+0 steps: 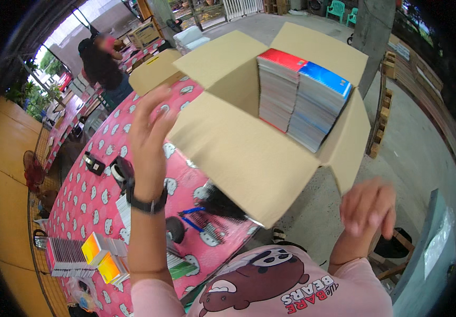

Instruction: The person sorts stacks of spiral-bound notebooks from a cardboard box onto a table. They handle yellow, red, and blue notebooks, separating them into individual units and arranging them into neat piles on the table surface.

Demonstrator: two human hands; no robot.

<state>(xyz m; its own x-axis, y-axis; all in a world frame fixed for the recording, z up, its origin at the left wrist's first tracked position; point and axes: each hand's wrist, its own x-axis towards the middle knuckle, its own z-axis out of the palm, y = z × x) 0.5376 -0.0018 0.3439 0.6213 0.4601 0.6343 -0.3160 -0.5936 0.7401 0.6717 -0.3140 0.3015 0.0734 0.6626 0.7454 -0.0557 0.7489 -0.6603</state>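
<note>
A cardboard box [233, 150] stands with its flaps spread on the table's right edge. Two tall stacks fill its right part: red-covered notebooks [279, 90] and blue-covered notebooks [323, 100]. To the left of the box, my left hand [151, 132] is raised with fingers apart, holding nothing; a dark band circles its wrist. My right hand [368, 206] hovers below the box's right flap, slightly blurred, its fingers loosely bent and apart, with nothing visible in them. Neither hand appears to grip the box.
On the pink patterned tablecloth [103, 198] lie a tape dispenser [121, 170], a small black bottle [94, 164], blue-handled pliers [192, 217] and stacked notebooks [72, 256]. Another carton [154, 71] stands farther back. A person [103, 68] is at the far left. A concrete pillar [373, 39] rises behind the box.
</note>
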